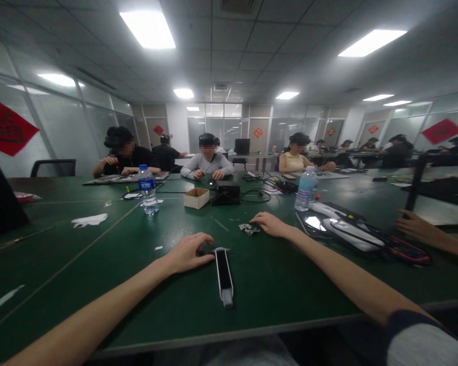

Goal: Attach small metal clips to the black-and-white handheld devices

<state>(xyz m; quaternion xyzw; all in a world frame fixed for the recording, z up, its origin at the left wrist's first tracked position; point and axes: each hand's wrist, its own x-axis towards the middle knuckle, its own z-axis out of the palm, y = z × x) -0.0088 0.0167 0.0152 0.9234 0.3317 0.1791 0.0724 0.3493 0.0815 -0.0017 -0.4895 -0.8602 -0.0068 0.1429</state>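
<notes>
My left hand (189,252) rests on the green table (99,264), fingers curled down beside the top end of a long black and white device (224,274) that lies flat. My right hand (269,224) reaches farther out, fingers bent over several small grey metal parts (249,229) on the table. Whether it pinches one of them is hidden by the fingers.
Two water bottles (147,189) (306,188) stand ahead, with a small cardboard box (196,197) and a black box with cables (228,192) between them. Flat devices (343,229) lie at the right, near another person's hand (414,226). Several people sit across the table.
</notes>
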